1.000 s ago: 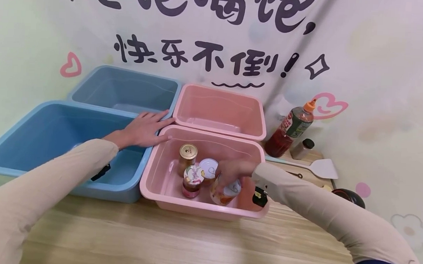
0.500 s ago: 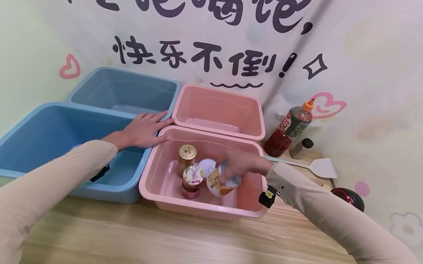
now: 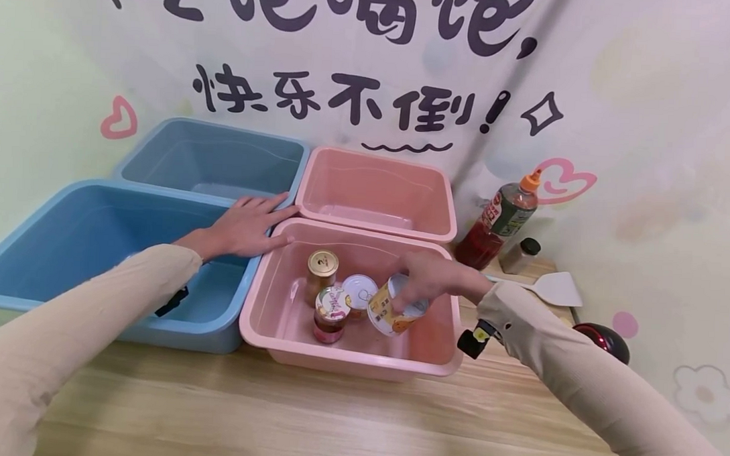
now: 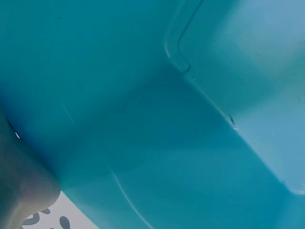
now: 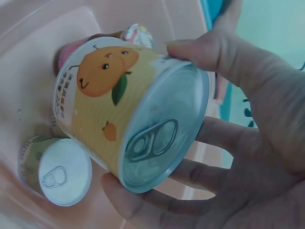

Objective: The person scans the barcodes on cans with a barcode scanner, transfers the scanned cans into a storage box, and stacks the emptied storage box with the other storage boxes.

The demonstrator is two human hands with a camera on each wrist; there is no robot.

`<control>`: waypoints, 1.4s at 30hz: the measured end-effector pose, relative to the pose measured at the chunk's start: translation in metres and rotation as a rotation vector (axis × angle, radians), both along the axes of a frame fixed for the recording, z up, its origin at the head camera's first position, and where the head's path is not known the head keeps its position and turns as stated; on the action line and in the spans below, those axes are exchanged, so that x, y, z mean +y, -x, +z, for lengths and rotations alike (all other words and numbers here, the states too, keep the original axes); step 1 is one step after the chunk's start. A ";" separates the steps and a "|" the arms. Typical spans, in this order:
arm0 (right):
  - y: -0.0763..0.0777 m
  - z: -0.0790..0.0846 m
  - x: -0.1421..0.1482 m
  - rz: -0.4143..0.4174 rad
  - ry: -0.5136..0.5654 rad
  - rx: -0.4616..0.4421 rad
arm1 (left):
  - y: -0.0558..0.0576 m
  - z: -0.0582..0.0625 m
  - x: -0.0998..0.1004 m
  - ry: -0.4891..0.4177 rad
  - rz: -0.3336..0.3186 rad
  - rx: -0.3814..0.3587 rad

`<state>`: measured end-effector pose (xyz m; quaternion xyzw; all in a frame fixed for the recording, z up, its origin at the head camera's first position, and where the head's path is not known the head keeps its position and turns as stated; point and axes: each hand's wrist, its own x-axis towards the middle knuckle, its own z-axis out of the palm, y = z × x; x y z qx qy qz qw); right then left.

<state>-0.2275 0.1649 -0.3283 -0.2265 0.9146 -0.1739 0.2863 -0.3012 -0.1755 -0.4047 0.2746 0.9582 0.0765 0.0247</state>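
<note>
My right hand [image 3: 426,277] grips a pull-tab can [image 3: 392,316] by its top end, thumb on one side and fingers round the other. Its yellow label [image 5: 105,90] with orange fruit pictures shows large in the right wrist view. The can is tilted inside the front pink bin [image 3: 360,363]. Left of it stand a gold-lidded can [image 3: 323,263], a small jar [image 3: 330,314] with a patterned lid, and a small can [image 3: 359,288] with a silvery pull-tab top. My left hand [image 3: 244,230] rests with fingers spread on the rims where the bins meet.
A front blue bin [image 3: 34,206], a back blue bin [image 3: 224,126] and a back pink bin [image 3: 379,156] adjoin. At right stand a red sauce bottle [image 3: 504,216], a black-capped jar [image 3: 521,255], a white spatula [image 3: 557,288] and a dark rounded object [image 3: 605,340].
My right hand has raised and tilted the fruit-label can, then shifted it slightly right, away from the small jar. The left hand has stayed on the rims.
</note>
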 end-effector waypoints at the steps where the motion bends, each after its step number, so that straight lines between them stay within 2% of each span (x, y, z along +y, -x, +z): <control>1: -0.001 0.003 0.002 0.008 0.008 0.013 | 0.000 0.000 0.000 0.000 0.000 0.000; 5: -0.003 0.015 0.010 0.004 0.046 0.013 | 0.000 0.000 0.002 -0.002 0.002 -0.001; 9: -0.007 0.030 0.023 -0.044 0.056 0.029 | 0.001 0.000 0.004 0.000 0.001 -0.005; 17: -0.028 0.056 0.061 -0.083 0.031 0.224 | 0.001 0.002 0.007 0.016 -0.012 -0.009; 22: -0.044 0.065 0.092 -0.127 0.043 0.313 | 0.001 0.003 0.008 0.026 -0.023 -0.002; 28: -0.056 0.057 0.131 -0.214 0.061 0.304 | 0.000 0.002 0.010 0.015 -0.033 0.012; 31: -0.059 0.050 0.148 -0.236 0.039 0.305 | -0.001 0.004 0.009 0.009 -0.037 -0.004; 33: -0.060 0.046 0.159 -0.216 0.030 0.329 | -0.002 0.005 0.008 0.010 -0.036 -0.023; 39: -0.061 0.027 0.185 -0.106 0.091 0.391 | -0.005 0.009 0.002 0.017 -0.039 -0.071; 42: -0.064 0.017 0.197 -0.089 0.093 0.406 | -0.006 0.011 0.002 0.020 -0.051 -0.074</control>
